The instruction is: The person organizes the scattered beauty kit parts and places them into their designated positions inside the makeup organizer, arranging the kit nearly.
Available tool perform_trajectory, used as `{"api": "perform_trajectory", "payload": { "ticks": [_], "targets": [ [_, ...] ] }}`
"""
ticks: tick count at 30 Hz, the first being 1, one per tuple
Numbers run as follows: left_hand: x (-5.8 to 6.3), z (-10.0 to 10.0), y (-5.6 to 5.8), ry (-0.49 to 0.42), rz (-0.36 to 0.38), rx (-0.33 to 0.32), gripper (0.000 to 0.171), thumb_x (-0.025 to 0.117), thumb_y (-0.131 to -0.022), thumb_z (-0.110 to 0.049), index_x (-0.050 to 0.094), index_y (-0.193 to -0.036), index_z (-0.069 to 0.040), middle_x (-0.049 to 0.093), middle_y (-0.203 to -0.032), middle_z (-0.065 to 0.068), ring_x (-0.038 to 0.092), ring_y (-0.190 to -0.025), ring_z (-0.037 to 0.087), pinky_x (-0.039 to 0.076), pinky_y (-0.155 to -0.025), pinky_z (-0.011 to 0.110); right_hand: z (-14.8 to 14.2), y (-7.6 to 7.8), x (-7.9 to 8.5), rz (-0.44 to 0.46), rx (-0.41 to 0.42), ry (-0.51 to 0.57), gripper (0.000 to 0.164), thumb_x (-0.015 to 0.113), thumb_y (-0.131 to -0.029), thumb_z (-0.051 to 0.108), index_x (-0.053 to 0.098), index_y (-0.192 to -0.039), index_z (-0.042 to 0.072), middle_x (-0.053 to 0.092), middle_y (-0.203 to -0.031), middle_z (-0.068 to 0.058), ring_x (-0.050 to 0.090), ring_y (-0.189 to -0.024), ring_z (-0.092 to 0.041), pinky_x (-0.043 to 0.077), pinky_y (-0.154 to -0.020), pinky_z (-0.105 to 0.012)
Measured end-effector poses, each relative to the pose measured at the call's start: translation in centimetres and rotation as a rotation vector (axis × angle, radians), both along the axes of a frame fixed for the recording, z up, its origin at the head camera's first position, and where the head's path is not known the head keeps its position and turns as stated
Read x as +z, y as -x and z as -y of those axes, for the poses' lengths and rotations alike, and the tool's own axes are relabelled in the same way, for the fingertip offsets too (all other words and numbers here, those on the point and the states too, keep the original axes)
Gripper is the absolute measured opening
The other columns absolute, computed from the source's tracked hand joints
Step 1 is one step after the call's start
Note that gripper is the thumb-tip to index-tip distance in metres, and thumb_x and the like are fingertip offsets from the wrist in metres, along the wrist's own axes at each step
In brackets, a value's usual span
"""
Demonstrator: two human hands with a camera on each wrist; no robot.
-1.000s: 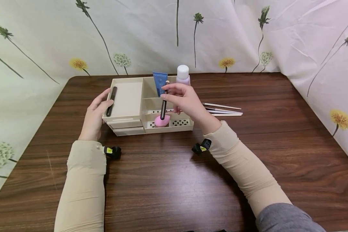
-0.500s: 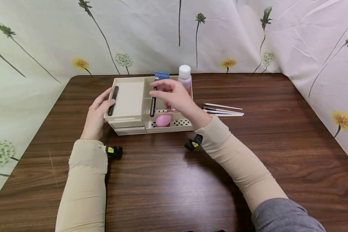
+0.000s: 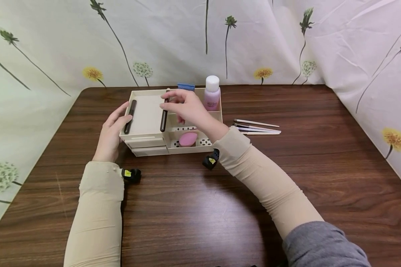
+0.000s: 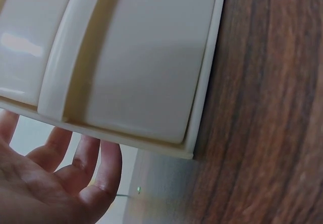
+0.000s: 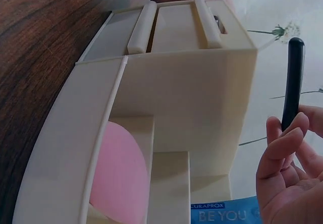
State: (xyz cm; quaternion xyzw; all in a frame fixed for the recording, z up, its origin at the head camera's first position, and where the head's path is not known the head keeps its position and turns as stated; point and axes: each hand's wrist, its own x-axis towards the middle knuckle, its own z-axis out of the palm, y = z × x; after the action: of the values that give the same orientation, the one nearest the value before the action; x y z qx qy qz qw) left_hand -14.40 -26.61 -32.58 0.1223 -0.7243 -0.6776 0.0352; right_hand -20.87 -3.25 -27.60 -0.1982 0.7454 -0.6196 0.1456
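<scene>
My right hand (image 3: pixel 188 109) pinches a dark-handled makeup brush (image 3: pixel 164 119) between thumb and fingers, over the right edge of the organizer's top tray. In the right wrist view, the black handle (image 5: pixel 293 82) sticks up past the fingertips. My left hand (image 3: pixel 110 133) holds the cream makeup organizer (image 3: pixel 143 141) at its left side, thumb at the top rim; the left wrist view shows bent fingers (image 4: pixel 108 166) against that side. A slim dark stick (image 3: pixel 130 116) lies along the tray's left edge, beside the left thumb.
A pink makeup sponge (image 3: pixel 188 139) sits in a front compartment. Behind are a blue tube (image 3: pixel 186 87), partly hidden by the right hand, and a lilac bottle (image 3: pixel 212 94) with a white cap. Several thin brushes (image 3: pixel 258 129) lie on the wooden table (image 3: pixel 187 207) at right.
My right hand has moved left with the makeup brush, from above the sponge to the tray's right edge. The blue tube is more hidden now. The left hand has stayed in place.
</scene>
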Motion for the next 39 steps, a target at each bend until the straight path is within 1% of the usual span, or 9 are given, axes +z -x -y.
{"api": "perform_trajectory", "payload": {
  "ticks": [5,12,19,26,34,39],
  "targets": [
    [0.0,0.0,-0.1,0.005,0.0,0.0,0.049,0.058,-0.098,-0.039,0.047,-0.146,-0.04,0.029,-0.161,0.0,0.04,-0.138,0.019,0.046,-0.081,0.012,0.8,0.4,0.1,0.009,0.007,-0.03,0.034,0.071,-0.092,0.018,0.065,-0.125,0.007,0.064,-0.088,-0.006,0.046,-0.045,-0.013,0.041,-0.047,-0.025],
    [0.0,-0.1,0.0,0.011,0.0,-0.003,0.05,0.058,-0.098,-0.039,0.046,-0.147,-0.039,0.026,-0.162,-0.002,0.04,-0.139,0.02,0.046,-0.081,0.011,1.4,1.1,-0.5,0.026,0.025,-0.067,0.036,0.07,-0.093,0.019,0.064,-0.126,0.008,0.061,-0.086,0.0,0.047,-0.047,-0.013,0.042,-0.048,-0.028],
    [0.0,-0.1,0.1,0.022,0.002,0.002,0.05,0.057,-0.098,-0.04,0.046,-0.147,-0.039,0.024,-0.163,-0.003,0.038,-0.14,0.021,0.046,-0.081,0.011,1.8,1.2,-0.7,-0.005,0.021,-0.082,0.035,0.071,-0.093,0.02,0.064,-0.126,0.009,0.061,-0.086,-0.001,0.048,-0.048,-0.016,0.041,-0.046,-0.026],
    [-0.1,0.0,0.0,0.002,0.002,0.002,0.05,0.058,-0.098,-0.039,0.047,-0.146,-0.039,0.027,-0.161,-0.002,0.04,-0.137,0.02,0.046,-0.08,0.012,2.1,1.3,-0.8,-0.01,0.032,-0.088,0.035,0.07,-0.093,0.021,0.064,-0.126,0.01,0.058,-0.084,-0.001,0.047,-0.048,-0.016,0.04,-0.047,-0.027],
    [-0.1,0.1,0.0,0.002,-0.002,-0.001,0.05,0.058,-0.098,-0.04,0.047,-0.146,-0.039,0.03,-0.16,0.001,0.043,-0.133,0.017,0.047,-0.08,0.012,2.2,1.3,-0.9,-0.052,0.037,-0.106,0.034,0.069,-0.094,0.024,0.065,-0.125,0.01,0.058,-0.083,-0.001,0.049,-0.052,-0.023,0.038,-0.046,-0.025],
    [-0.1,0.0,0.1,0.005,-0.001,0.0,0.05,0.058,-0.098,-0.04,0.046,-0.147,-0.039,0.03,-0.16,0.002,0.044,-0.131,0.016,0.047,-0.079,0.012,2.3,1.4,-1.0,-0.059,0.042,-0.115,0.033,0.069,-0.094,0.023,0.065,-0.125,0.012,0.059,-0.083,-0.001,0.049,-0.052,-0.023,0.039,-0.047,-0.027]
  ]
}}
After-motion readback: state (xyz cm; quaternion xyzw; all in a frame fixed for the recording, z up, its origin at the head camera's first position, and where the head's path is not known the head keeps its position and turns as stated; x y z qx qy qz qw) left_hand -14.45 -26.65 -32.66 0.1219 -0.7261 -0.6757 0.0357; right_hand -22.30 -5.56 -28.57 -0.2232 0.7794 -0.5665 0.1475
